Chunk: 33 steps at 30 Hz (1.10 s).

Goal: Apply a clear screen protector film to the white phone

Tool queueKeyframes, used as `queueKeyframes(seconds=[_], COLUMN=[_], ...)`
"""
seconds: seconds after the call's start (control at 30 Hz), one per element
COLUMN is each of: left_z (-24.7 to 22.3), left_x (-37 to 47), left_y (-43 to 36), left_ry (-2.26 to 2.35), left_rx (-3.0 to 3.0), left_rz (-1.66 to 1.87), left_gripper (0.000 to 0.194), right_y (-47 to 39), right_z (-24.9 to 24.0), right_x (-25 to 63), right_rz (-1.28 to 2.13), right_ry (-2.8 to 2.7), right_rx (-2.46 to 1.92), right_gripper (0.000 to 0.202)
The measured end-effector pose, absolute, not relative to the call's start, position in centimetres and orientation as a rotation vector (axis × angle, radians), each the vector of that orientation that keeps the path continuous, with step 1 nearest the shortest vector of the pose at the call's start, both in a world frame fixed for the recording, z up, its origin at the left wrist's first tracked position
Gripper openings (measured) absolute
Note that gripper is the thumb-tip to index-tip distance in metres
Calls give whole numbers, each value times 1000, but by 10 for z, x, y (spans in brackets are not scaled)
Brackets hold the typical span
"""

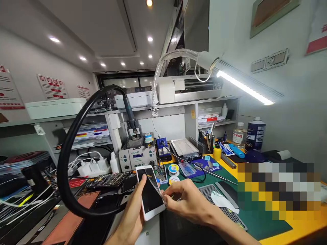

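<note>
White-framed, the smartphone is held above the worktop, tilted, screen up, in the left hand, whose thumb presses along its left border. Clear film shows over the upper right of its dark screen. Fingertips of the right hand are drawn together at the phone's right edge; whether they pinch the film I cannot tell. Beyond them lie a solder spool and a green mat bearing a white cloth. Left of the phone loops a thick black hose.
</note>
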<state>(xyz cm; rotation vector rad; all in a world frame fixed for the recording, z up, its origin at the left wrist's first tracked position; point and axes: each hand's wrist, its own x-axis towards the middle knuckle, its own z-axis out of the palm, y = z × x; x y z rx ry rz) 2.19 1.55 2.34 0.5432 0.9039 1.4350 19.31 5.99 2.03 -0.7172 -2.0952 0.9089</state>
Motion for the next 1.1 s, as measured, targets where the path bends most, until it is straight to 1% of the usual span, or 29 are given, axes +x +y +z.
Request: queueKeyframes(seconds=[0.13, 0.23, 0.3, 0.37, 0.47, 0.57, 0.67, 0.73, 0.8, 0.87, 0.97, 1.1], left_z=[23, 28, 31, 33, 33, 30, 30, 31, 32, 32, 29, 24], left_x=[23, 26, 26, 25, 22, 18, 17, 18, 19, 20, 21, 22], left_y=[14, 11, 10, 9, 8, 8, 7, 6, 5, 4, 4, 6], left_ry=[924, 929, 944, 946, 930, 950, 970, 961, 940, 927, 913, 879], left_rx=[617, 623, 604, 587, 587, 601, 618, 628, 630, 626, 581, 535], left_rz=[1403, 1438, 1455, 1481, 1490, 1516, 1533, 1525, 1541, 1559, 1514, 1496], left_gripper=[62, 62, 64, 64, 61, 59, 58, 57, 54, 56, 61, 62], right_y=[64, 68, 71, 75, 86, 105, 135, 157, 179, 199, 220, 234], right_z=[26, 31, 35, 40, 52, 67, 81, 85, 84, 80, 69, 57], right_x=[205, 216, 224, 236, 263, 295, 321, 332, 338, 341, 342, 341], right_rz=[888, 1088, 1252, 1299, 1208, 1052, 922, 872, 843, 830, 810, 770], right_ry=[-1963, -1741, -1602, -1539, -1472, -1401, -1390, -1422, -1472, -1524, -1594, -1680], right_rx=[-783, -774, -759, -758, -788, -849, -924, -995, -1084, -1179, -1307, -1430], right_gripper=[21, 18, 26, 36, 45, 48, 44, 36, 28, 25, 29, 31])
